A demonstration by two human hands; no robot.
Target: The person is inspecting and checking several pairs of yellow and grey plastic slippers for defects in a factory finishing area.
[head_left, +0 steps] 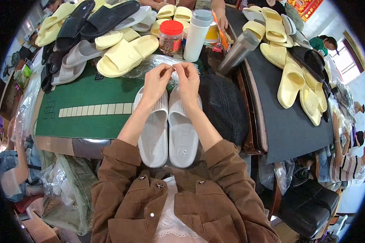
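Note:
Two grey slippers (183, 139) stand side by side in front of me, toes pointing away, at the edge of the green mat. Over their toe straps, my left hand (159, 79) and my right hand (186, 81) come together with fingertips pinched. Thin clear plastic (144, 67), apparently a bag, shows between and behind the fingers. Both hands seem closed on its edge, though the exact grip is partly hidden by the fingers.
Cream, black and grey slippers are heaped at the left back; more cream slippers (292, 81) lie on the right-hand table. A red-lidded jar (170, 37), a white bottle (198, 36) and a steel tumbler (239, 52) stand beyond my hands. Black mesh (223, 107) lies to the right. Other people sit around.

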